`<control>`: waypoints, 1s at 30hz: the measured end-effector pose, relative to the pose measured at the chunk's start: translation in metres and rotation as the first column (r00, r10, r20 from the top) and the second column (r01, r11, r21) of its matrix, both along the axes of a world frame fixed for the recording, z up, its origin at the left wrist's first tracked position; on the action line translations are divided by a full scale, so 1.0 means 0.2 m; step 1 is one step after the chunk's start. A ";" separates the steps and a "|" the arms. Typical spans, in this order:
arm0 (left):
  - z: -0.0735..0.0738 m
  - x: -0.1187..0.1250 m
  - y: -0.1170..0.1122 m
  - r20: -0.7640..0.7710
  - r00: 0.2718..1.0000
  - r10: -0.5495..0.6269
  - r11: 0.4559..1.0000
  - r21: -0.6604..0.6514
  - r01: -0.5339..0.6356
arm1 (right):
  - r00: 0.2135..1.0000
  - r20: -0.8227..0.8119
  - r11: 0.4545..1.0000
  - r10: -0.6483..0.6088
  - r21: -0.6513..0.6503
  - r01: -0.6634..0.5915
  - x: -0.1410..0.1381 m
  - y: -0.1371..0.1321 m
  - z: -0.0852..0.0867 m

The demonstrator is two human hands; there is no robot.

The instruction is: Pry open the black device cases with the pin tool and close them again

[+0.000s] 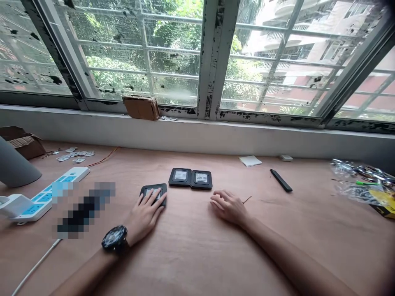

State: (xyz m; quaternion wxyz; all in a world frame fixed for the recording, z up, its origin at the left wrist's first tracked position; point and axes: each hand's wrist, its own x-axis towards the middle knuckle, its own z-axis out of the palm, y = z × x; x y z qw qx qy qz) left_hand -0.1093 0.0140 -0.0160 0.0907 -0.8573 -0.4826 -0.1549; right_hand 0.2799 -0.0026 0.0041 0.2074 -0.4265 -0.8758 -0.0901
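Note:
My left hand (145, 216), with a black watch on its wrist, lies on a small black square device (153, 192), fingers stretched flat over its top. Two more black square devices (190, 179) with white labels lie side by side just beyond it. My right hand (228, 205) rests on the brown table (197, 255) to the right of them, fingers loosely curled, with nothing visible in it. A thin stick-like item (247, 199) lies just right of that hand.
A white and blue power strip (46, 197) with its cable lies at the left, next to a grey rounded object (14, 166). A black bar (281, 180), a white pad (250, 160), plastic bags (361, 181), small cardboard boxes (141, 107) and a window sill are around.

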 end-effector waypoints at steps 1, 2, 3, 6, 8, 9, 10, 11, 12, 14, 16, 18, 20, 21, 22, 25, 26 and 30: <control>0.00 -0.02 0.05 0.015 1.000 0.023 1.000 -0.021 -0.022 | 0.999 -0.001 0.999 -0.045 0.009 0.045 -0.04 0.04 0.00; 0.00 -0.03 0.11 0.033 0.999 0.043 0.998 -0.045 -0.041 | 0.994 -0.009 0.994 -0.105 0.014 0.105 -0.09 0.09 0.00; 0.00 -0.04 0.17 0.048 0.997 0.053 0.996 -0.079 -0.049 | 0.985 -0.020 0.985 -0.170 0.009 0.170 -0.13 0.14 0.01; 0.03 -0.05 0.36 0.095 0.994 0.051 0.984 -0.174 -0.034 | 0.954 -0.001 0.953 -0.298 -0.062 0.298 -0.25 0.28 0.01; 0.05 -0.04 0.47 0.098 0.994 0.042 0.984 -0.176 -0.024 | 0.949 0.029 0.938 -0.315 -0.145 0.316 -0.30 0.33 0.01; 0.06 -0.02 0.52 0.099 0.995 0.032 0.985 -0.174 -0.015 | 0.949 0.041 0.932 -0.312 -0.184 0.314 -0.31 0.35 0.00; 0.06 -0.01 0.56 0.098 0.995 0.017 0.986 -0.167 0.000 | 0.950 0.047 0.926 -0.308 -0.214 0.311 -0.31 0.35 0.00; 0.07 0.00 0.59 0.098 0.995 -0.003 0.987 -0.162 0.019 | 0.951 0.049 0.922 -0.306 -0.235 0.309 -0.30 0.34 -0.01; 0.07 0.01 0.61 0.098 0.995 -0.028 0.987 -0.156 0.043 | 0.950 0.047 0.918 -0.308 -0.247 0.310 -0.29 0.32 -0.01; 0.07 0.04 0.63 0.094 0.992 -0.081 0.985 -0.146 0.094 | 0.951 0.036 0.917 -0.306 -0.256 0.305 -0.24 0.26 -0.02; 0.06 0.07 0.62 0.088 0.988 -0.129 0.980 -0.138 0.140 | 0.960 0.024 0.925 -0.281 -0.261 0.277 -0.19 0.16 -0.01; 0.06 0.10 0.61 0.082 0.983 -0.165 0.976 -0.128 0.174 | 0.970 0.008 0.933 -0.241 -0.273 0.234 -0.14 0.03 0.00; 0.05 0.15 0.58 0.080 0.980 -0.184 0.974 -0.117 0.193 | 0.978 -0.007 0.935 -0.207 -0.295 0.195 -0.10 -0.10 0.01; 0.05 0.18 0.57 0.081 0.979 -0.189 0.974 -0.111 0.197 | 0.981 -0.008 0.933 -0.195 -0.310 0.183 -0.08 -0.16 0.02; 0.05 0.22 0.55 0.082 0.978 -0.191 0.974 -0.107 0.200 | 0.983 -0.009 0.930 -0.186 -0.325 0.173 -0.06 -0.21 0.02; 0.03 0.33 0.50 0.090 0.977 -0.195 0.974 -0.097 0.203 | 0.984 -0.007 0.920 -0.180 -0.355 0.166 -0.04 -0.35 0.01; 0.03 0.36 0.48 0.094 0.977 -0.194 0.975 -0.092 0.203 | 0.984 -0.006 0.919 -0.179 -0.358 0.165 -0.03 -0.39 0.01; 0.03 0.47 0.42 0.118 0.975 -0.190 0.977 -0.079 0.200 | 0.990 0.004 0.932 -0.144 -0.336 0.137 -0.04 -0.47 0.01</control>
